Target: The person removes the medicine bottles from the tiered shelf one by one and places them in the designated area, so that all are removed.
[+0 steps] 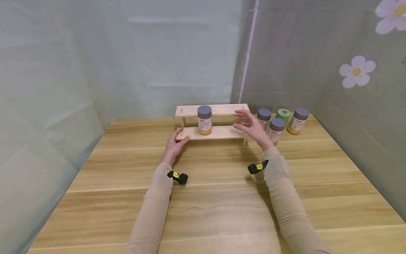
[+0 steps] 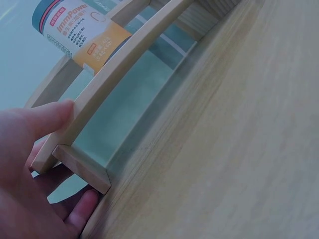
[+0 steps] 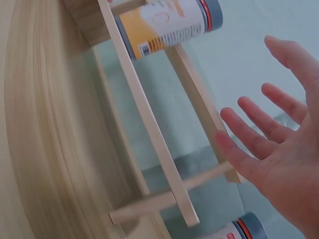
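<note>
A two-step wooden rack (image 1: pixel 222 132) stands toward the back of the table. One supplement bottle (image 1: pixel 204 121), with a grey lid and a white and orange label, sits upright on its lower step. My left hand (image 1: pixel 173 146) grips the left end of that step; in the left wrist view the thumb (image 2: pixel 52 118) lies on the board and the other fingers go beneath it. Near the rack's right end, my right hand (image 1: pixel 253 129) holds nothing, its fingers (image 3: pixel 251 134) spread apart in the right wrist view.
To the right of the rack stand more bottles: a grey-lidded one (image 1: pixel 276 128) in front, another (image 1: pixel 264 114) partly behind my right hand, a green-lidded one (image 1: pixel 283 114), and a grey-lidded one (image 1: pixel 298 121) farthest right. Curtains (image 1: pixel 177 53) hang behind the wooden table (image 1: pixel 209 211).
</note>
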The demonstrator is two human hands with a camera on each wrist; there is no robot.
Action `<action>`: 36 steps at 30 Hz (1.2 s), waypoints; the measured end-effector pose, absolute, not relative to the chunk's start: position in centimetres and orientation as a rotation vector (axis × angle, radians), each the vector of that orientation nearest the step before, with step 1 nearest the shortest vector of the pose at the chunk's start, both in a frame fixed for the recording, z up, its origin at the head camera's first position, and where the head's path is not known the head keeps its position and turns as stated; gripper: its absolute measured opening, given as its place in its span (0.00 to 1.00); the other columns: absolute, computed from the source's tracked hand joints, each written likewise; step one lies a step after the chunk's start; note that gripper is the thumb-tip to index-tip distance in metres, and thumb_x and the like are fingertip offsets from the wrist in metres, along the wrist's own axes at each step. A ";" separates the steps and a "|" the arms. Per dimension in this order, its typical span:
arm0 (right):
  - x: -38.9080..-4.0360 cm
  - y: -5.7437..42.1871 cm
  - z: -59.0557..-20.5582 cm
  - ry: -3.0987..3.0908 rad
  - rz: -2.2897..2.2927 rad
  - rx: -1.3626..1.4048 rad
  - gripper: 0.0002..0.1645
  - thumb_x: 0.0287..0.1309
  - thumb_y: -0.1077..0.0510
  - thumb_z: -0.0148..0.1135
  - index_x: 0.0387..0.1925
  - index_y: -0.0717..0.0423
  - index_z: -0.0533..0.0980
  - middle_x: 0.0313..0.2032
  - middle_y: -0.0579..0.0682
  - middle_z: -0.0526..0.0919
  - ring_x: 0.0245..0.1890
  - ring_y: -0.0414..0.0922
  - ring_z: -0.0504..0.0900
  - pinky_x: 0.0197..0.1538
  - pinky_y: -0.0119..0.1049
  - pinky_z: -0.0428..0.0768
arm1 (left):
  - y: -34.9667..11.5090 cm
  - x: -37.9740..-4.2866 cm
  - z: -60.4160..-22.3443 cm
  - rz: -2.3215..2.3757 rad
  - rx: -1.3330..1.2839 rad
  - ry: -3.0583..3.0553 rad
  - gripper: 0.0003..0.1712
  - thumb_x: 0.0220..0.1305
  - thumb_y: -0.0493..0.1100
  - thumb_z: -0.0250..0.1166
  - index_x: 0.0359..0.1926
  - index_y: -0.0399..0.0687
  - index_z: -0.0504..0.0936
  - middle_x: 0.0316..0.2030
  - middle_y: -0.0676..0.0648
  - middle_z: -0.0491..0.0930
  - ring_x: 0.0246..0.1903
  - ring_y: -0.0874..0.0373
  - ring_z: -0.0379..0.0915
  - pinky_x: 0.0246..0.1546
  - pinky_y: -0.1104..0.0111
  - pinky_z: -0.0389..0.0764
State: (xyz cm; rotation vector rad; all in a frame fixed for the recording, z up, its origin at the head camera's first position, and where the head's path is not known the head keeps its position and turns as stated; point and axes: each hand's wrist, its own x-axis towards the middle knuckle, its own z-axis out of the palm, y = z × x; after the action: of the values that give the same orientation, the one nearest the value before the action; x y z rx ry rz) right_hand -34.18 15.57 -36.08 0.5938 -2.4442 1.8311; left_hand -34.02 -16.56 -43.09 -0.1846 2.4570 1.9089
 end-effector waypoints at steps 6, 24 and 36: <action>-34.5 14.3 -36.3 -2.426 1.841 0.634 0.34 0.63 0.59 0.62 0.68 0.56 0.62 0.65 0.63 0.68 0.65 0.61 0.70 0.64 0.53 0.72 | -16.6 -34.0 -43.1 1.905 -0.179 2.459 0.35 0.65 0.54 0.63 0.71 0.62 0.62 0.77 0.48 0.48 0.76 0.49 0.41 0.76 0.52 0.45; -35.2 11.1 -37.3 -2.410 1.949 0.679 0.35 0.63 0.59 0.62 0.68 0.54 0.61 0.66 0.60 0.68 0.65 0.61 0.69 0.65 0.55 0.71 | -16.6 -34.0 -43.2 1.918 -0.166 2.460 0.35 0.66 0.53 0.63 0.71 0.61 0.62 0.76 0.49 0.50 0.76 0.49 0.43 0.76 0.53 0.46; -35.5 9.2 -37.4 -2.395 1.955 0.611 0.35 0.62 0.58 0.63 0.69 0.50 0.62 0.66 0.57 0.69 0.66 0.56 0.71 0.67 0.52 0.70 | -16.5 -34.0 -43.2 1.920 -0.172 2.474 0.35 0.65 0.52 0.64 0.71 0.60 0.63 0.76 0.47 0.51 0.76 0.48 0.44 0.76 0.54 0.48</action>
State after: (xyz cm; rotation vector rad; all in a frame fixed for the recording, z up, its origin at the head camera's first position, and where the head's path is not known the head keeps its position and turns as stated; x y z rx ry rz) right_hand -35.52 9.24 -37.36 0.6112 -2.3954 1.9546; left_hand -34.05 -16.49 -43.17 -0.1722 2.4737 1.9199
